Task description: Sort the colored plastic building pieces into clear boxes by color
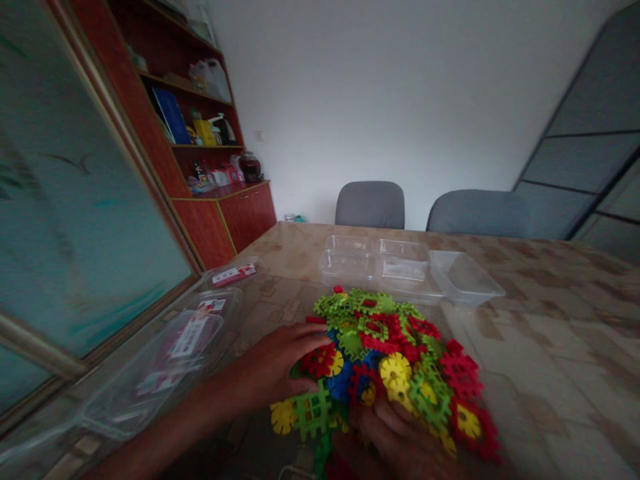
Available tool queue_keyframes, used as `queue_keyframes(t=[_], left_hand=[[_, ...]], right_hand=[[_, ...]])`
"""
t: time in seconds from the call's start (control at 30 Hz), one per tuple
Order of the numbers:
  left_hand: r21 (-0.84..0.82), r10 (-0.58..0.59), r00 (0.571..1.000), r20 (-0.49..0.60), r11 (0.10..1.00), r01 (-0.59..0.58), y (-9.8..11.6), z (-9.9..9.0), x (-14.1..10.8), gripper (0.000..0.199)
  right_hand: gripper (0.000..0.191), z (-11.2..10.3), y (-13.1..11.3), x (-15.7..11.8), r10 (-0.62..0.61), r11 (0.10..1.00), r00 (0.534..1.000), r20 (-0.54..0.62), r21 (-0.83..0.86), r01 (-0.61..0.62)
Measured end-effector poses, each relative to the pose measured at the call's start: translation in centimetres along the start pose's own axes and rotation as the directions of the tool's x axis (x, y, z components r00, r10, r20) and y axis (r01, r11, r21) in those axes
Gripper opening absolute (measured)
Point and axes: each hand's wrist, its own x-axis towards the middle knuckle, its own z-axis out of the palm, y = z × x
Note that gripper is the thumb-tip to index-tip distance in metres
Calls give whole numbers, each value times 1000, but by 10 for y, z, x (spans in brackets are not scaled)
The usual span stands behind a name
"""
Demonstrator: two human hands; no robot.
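A heap of plastic interlocking building pieces in red, green, yellow and blue lies on the table before me. My left hand reaches in at its left side, fingers stretched and thumb apart, beside a red piece with a yellow flower-shaped one on it. Below that hand are a green lattice piece and a yellow flower piece. At the near edge of the heap, my right hand has its fingers curled down among the pieces; what they hold is hidden and blurred. Yellow flower pieces lie just beyond it.
Behind the heap stand clear plastic containers, with another clear tub to their right. Clear lids with labels lie at left on the patterned table. Two grey chairs stand at the far side. A shelf cabinet is at back left.
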Motion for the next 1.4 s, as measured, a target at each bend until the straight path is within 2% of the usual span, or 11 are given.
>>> queue_keyframes(t=[0.3,0.5,0.63,0.87,0.97,1.07,1.13,1.2,1.23,1.3,1.4], left_hand=[[-36,-16,1000,-16,999,16,-7,4,3,61],[-67,24,992,-125,997,-32,19,1,8,59],[-116,26,995,-95,993,-37,36,8,12,64],[-130,81,997,-8,988,-81,55,2,28,78],[-120,121,992,31,986,-116,66,0,36,79],[-92,149,988,49,985,-144,73,4,44,74],[-63,150,987,63,987,-147,75,9,47,76],[-32,151,986,68,988,-149,73,14,48,80],[-20,153,986,67,988,-152,72,17,48,83],[-3,163,985,60,987,-163,68,21,47,86],[29,178,984,30,984,-178,64,26,44,82]], right_hand=[[16,23,17,-6,-38,999,998,-40,-23,37],[9,17,12,-2,-203,978,977,-63,-55,199],[20,18,8,1,-379,914,917,-124,-205,350],[18,49,17,2,-366,924,910,-193,-188,332],[11,21,14,3,-290,955,956,-37,-70,287],[6,-45,14,-4,-213,977,959,184,57,206],[19,-95,26,-14,-182,980,952,247,125,155],[61,-134,49,-24,-20,995,964,264,104,-8],[67,-147,62,-27,58,992,961,272,88,-85],[62,-160,87,-29,233,970,936,263,3,-242],[55,-156,109,-22,340,938,880,332,-48,-344]])
